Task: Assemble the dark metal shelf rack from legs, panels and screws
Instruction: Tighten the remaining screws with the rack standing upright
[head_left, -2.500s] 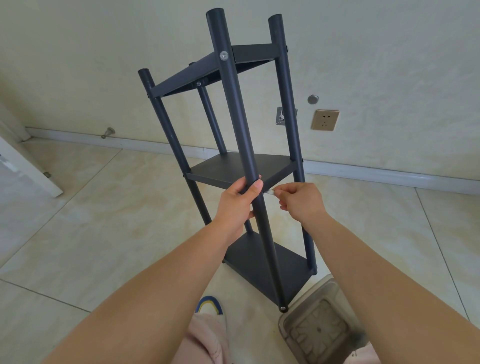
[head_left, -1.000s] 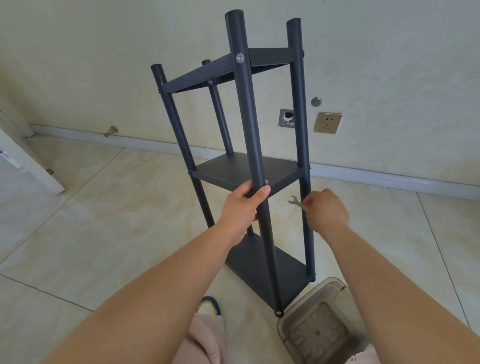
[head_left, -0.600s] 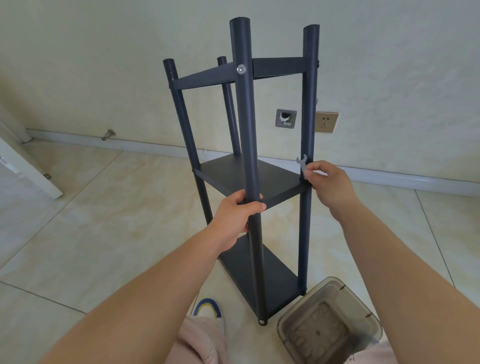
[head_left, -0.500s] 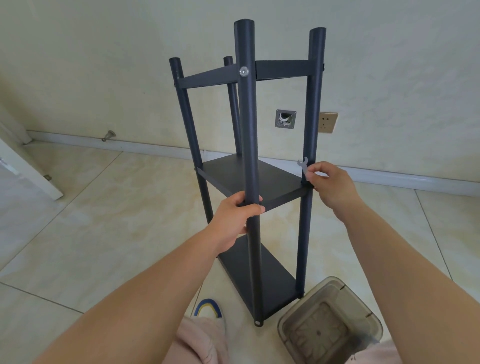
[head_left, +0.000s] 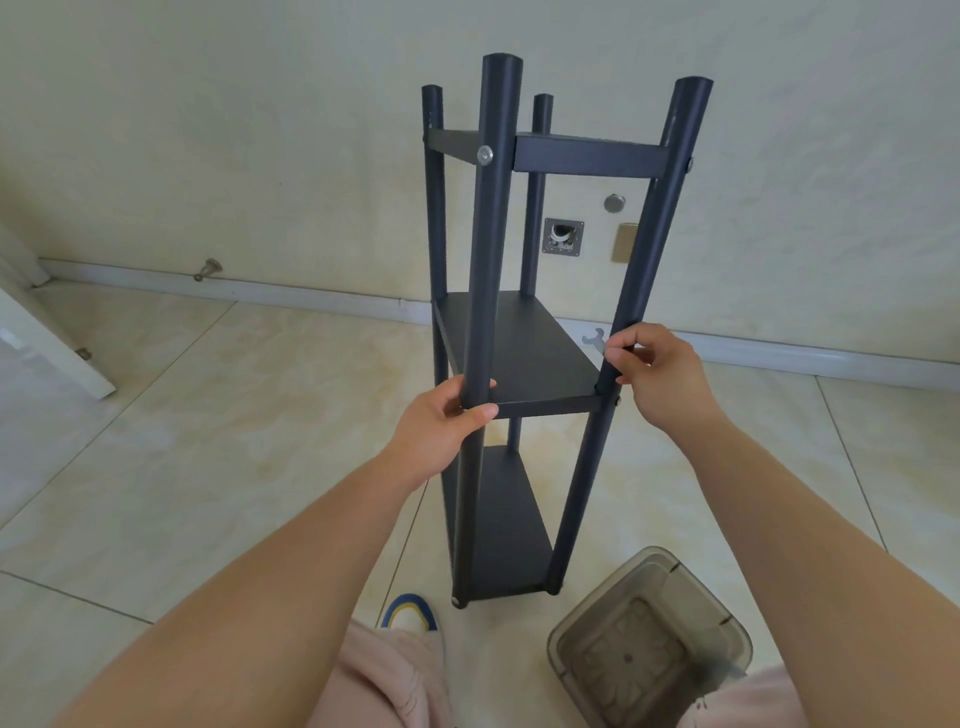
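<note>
At about 9 o'clock a white door edge (head_left: 49, 343) leans in over the tile floor (head_left: 208, 441), and a small metal door stop (head_left: 208, 269) sticks out low on the wall (head_left: 260, 130). The left hand (head_left: 441, 431) comes up from 7 o'clock and grips the near left leg (head_left: 485, 260) of the dark shelf rack (head_left: 519, 353), fingers and thumb curled round the pole right where the middle panel (head_left: 524, 348) meets it. The rack stands on the floor in the middle, with four legs and three panels in place. A silver screw (head_left: 485, 154) shows on that leg at the top panel (head_left: 587, 156). The bottom panel (head_left: 511, 530) sits low, near 6 o'clock. A shoe toe (head_left: 410, 613) with blue and yellow stripes peeks out under it, beside pink trousers (head_left: 395, 675). On the wall behind the rack are a metal plate with a hole (head_left: 562, 236), a round cap (head_left: 614, 202) and a tan socket (head_left: 623, 241). The right hand (head_left: 660, 374) comes from 4 o'clock. Its fingers are bent and pinch a small silver wrench (head_left: 595, 340) against the near right leg (head_left: 644, 260), just above the middle panel. At 5 o'clock a clear brown plastic box (head_left: 649, 644) sits on the floor beside the rack.
</note>
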